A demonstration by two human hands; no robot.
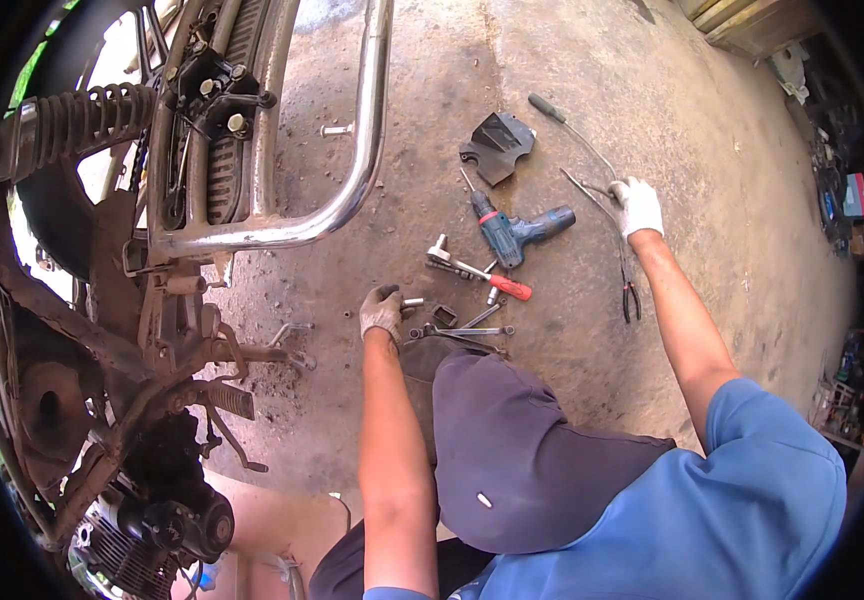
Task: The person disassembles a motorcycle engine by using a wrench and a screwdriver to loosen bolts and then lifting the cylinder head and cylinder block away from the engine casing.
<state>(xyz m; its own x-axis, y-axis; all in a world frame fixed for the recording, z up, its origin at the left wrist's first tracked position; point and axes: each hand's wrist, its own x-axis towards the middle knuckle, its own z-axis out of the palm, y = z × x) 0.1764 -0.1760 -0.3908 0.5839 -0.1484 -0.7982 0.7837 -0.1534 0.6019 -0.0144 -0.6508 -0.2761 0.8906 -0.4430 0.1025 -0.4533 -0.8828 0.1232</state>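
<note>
Apparently steel cylinder (413, 302) in left fingers (389, 292)

The ground is covered by a worn, tan-grey concrete floor (742, 220), marked by dark stains. Loose grit (297, 135) is scattered over its left part. A brownish, wooden-looking furnishing (757, 25) is partly seen at the upper right; below it, the edge is lined with blurred clutter (857, 195). The top is brightly lit.

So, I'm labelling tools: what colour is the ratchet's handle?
The ratchet's handle is red, clearest in the head view.
</note>
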